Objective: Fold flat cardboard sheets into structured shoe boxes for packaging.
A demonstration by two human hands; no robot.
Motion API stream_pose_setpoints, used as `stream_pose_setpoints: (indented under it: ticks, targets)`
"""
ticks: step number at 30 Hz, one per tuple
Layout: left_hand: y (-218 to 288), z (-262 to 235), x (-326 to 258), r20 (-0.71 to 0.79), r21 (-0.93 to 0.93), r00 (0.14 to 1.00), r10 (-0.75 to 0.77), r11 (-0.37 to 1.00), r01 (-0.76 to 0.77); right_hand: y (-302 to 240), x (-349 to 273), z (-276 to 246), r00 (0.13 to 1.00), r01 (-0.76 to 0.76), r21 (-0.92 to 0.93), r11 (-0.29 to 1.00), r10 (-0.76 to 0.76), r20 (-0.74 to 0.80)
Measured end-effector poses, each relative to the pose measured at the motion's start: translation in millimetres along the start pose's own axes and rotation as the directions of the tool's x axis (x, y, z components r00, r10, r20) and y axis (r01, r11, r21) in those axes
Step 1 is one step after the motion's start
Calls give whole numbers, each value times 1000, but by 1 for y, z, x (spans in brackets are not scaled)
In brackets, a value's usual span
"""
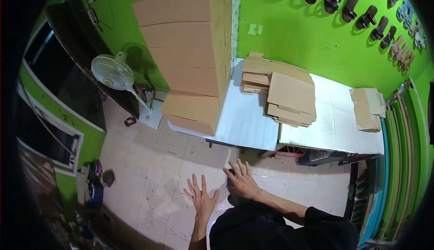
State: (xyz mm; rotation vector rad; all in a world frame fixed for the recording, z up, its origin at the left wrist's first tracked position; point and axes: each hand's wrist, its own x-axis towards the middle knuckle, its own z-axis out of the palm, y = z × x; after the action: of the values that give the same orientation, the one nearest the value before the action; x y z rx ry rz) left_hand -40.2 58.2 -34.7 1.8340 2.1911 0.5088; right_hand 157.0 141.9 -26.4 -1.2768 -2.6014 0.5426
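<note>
Both of my hands hang in the air above the tiled floor, in front of the white-topped table [246, 123]. My left hand [200, 199] has its fingers spread and holds nothing. To its right, my right hand [242, 182] is also open, fingers apart, with its back showing. Neither hand touches anything. On the table lies a pile of flat folded cardboard boxes [291, 96]. At the table's left end rises a tall stack of closed cardboard boxes [185, 60].
A standing fan [112, 72] is at the left by the green wall. Several sandals [350, 6] hang on the far wall. A smaller cardboard piece [366, 109] sits at the table's right end, near green shelving [398, 159]. Pale tiles [149, 173] cover the floor.
</note>
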Motion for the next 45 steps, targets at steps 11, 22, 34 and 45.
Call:
stream_pose_setpoints:
  ticks: [11, 22, 34, 45]
  targets:
    - [149, 72, -56, 264, -45, 897, 354, 934, -355, 97, -208, -57, 911, -386, -14, 923, 378, -167]
    - [436, 178, -57, 238, -173, 694, 680, 732, -659, 252, -424, -135, 685, -673, 17, 740, 631, -363]
    - [608, 292, -46, 306, -336, 598, 740, 672, -660, 431, -501, -200, 603, -743, 70, 666, 710, -365]
    - [807, 393, 47, 306, -339, 371, 877, 464, -818, 580, -546, -280, 446, -827, 146, 542, 792, -417]
